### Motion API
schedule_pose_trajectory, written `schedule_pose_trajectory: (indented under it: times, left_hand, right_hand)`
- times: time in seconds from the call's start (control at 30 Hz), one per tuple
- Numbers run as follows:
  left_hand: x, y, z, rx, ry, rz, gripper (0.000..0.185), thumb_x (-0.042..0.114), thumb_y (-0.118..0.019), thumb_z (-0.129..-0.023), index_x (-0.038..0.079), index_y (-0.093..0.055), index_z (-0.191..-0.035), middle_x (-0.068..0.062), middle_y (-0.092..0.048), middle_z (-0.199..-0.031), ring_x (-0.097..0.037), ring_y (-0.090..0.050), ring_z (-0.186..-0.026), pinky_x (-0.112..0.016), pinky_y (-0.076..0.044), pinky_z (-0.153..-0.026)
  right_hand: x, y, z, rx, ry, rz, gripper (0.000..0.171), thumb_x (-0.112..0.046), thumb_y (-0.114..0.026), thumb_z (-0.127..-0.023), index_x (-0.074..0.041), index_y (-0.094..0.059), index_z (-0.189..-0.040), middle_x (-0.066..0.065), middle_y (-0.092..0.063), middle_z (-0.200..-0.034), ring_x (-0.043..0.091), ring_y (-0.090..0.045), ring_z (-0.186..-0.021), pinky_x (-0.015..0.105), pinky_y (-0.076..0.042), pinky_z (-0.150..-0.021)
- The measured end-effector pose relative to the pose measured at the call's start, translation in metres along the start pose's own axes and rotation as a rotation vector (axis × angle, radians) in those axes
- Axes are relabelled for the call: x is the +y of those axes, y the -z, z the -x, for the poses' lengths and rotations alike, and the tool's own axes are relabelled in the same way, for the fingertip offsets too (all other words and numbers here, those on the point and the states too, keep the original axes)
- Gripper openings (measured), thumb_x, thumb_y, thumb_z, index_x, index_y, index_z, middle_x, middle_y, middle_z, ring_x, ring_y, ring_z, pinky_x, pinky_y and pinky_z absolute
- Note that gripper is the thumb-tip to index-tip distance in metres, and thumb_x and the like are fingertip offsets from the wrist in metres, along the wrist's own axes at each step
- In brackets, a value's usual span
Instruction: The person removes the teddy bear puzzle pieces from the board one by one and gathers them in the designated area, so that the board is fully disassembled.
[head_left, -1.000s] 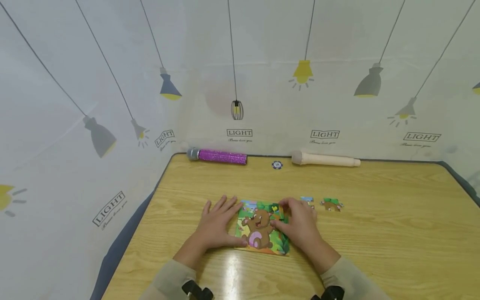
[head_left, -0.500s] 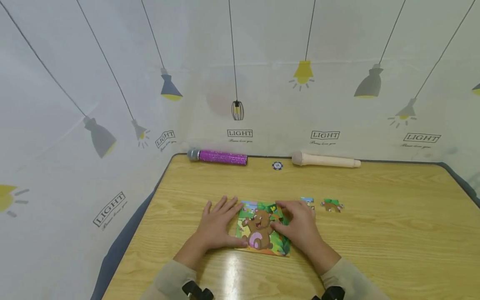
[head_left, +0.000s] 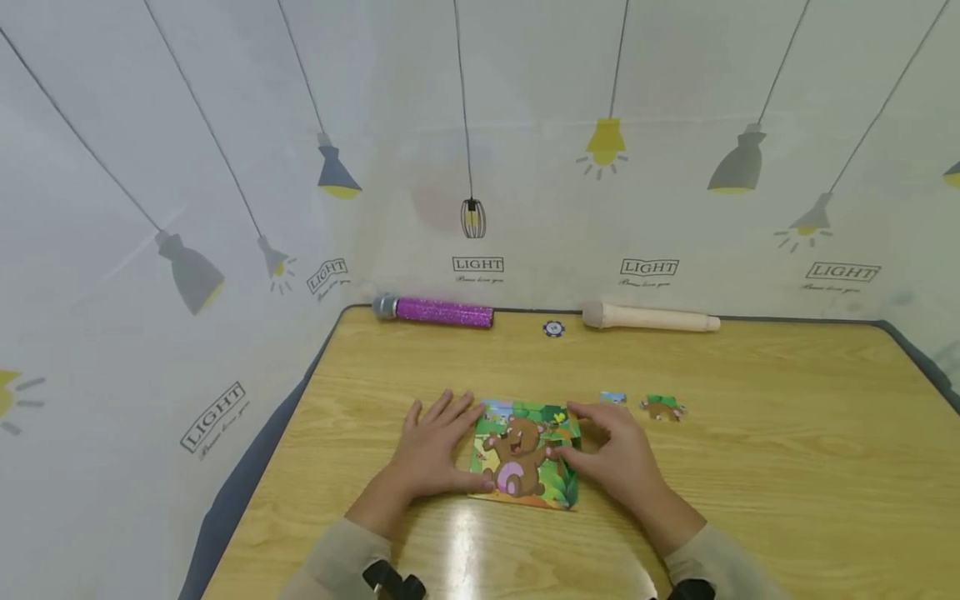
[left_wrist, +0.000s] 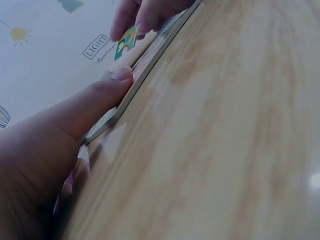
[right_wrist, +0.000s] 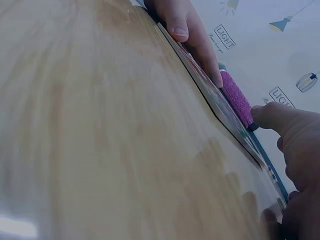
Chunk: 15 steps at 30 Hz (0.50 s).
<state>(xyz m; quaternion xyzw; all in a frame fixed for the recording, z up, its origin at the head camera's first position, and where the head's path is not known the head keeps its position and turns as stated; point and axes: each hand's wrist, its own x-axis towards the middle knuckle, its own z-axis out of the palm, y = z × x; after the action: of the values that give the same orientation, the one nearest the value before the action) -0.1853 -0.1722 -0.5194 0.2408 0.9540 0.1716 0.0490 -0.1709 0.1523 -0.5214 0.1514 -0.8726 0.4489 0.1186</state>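
A square bear jigsaw puzzle [head_left: 513, 479] lies on the wooden table between both hands. My left hand [head_left: 433, 454] rests along its left side, fingers spread and straight, with the thumb on the lower left corner. In the left wrist view, that thumb presses down on the puzzle's edge. My right hand [head_left: 621, 457] pinches a green and yellow puzzle piece [left_wrist: 125, 43] between thumb and fingers. This piece is tilted above the puzzle's upper right part. A dark green gap shows along the puzzle's right side near the right fingertips.
Behind the right hand lie a small blue-topped puzzle piece [head_left: 612, 397], partly covered, and a brown and green piece [head_left: 663, 407]. Along the table's back edge are a purple glitter microphone [head_left: 444, 312], a round chip [head_left: 553, 328] and a beige microphone [head_left: 652, 317]. A printed curtain [head_left: 555, 192] hangs behind.
My right hand has shifted to the right with the puzzle piece, which now sits farther right over the puzzle. More of the bear's arm shows. The left hand stays in place.
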Motion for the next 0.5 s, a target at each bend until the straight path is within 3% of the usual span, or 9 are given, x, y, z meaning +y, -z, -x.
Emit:
schedule_pose_trajectory:
  times: [0.27, 0.5]
  left_hand:
    - [0.000, -0.001, 0.000, -0.005, 0.012, 0.002, 0.123, 0.093, -0.068, -0.071, 0.030, -0.032, -0.170, 0.002, -0.020, -0.177, -0.032, -0.010, -0.163, -0.071, 0.004, -0.123]
    - [0.002, 0.002, 0.001, -0.006, 0.007, -0.004, 0.121, 0.092, -0.069, -0.072, 0.030, -0.033, -0.170, 0.000, -0.022, -0.177, -0.034, -0.012, -0.163, -0.073, 0.002, -0.123]
  right_hand:
    - [0.026, 0.037, 0.013, 0.086, 0.000, 0.059, 0.064, -0.007, -0.100, -0.072, -0.005, -0.075, -0.131, 0.011, -0.077, -0.123, 0.033, -0.063, -0.119, 0.060, -0.045, -0.109]
    - [0.049, 0.076, 0.026, 0.118, -0.070, 0.143, 0.062, -0.015, -0.100, -0.076, -0.004, -0.074, -0.132, 0.016, -0.072, -0.126, 0.032, -0.058, -0.118, 0.061, -0.051, -0.095]
